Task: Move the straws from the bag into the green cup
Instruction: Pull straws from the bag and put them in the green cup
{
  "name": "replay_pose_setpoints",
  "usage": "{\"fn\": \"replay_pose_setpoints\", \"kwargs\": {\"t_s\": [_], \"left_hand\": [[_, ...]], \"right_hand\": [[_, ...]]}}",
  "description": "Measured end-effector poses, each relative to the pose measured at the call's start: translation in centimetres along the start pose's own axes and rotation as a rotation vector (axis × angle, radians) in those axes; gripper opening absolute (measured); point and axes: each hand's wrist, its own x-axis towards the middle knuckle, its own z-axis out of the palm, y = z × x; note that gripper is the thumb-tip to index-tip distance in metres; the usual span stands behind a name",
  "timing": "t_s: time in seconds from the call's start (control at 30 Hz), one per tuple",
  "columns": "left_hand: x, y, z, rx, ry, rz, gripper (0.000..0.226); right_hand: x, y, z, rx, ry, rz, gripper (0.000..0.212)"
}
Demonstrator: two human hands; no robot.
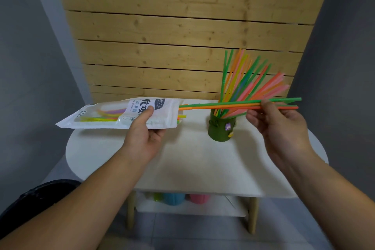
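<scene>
Spanning both hands: straws [223, 105] between bag [121, 115] and right hand [280, 126].

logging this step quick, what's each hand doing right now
Left hand: closed on the white straw bag, holding it above the table.
Right hand: pinching a few green and orange straws, partly pulled from the bag.

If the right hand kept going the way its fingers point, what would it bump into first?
Probably the straws in the green cup. The right hand, pinching a few straws, points up and left toward the standing bunch. Depth is unclear, so it might pass in front.
</scene>
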Motion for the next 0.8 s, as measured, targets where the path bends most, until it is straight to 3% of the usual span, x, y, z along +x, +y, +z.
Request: {"fn": "replay_pose_setpoints", "kwargs": {"t_s": [0.5,0.8], "left_hand": [[0.6,-0.3,0.1,-0.001,0.025,0.019,0.028],[0.7,-0.5,0.2,0.016,0.026,0.029,0.037]], "right_hand": [[1.2,-2.4,-5.1,-0.062,0.131,-0.05,0.016],[1.8,-3.0,-6.3,-0.266,0.255,-0.221,0.017]]}}
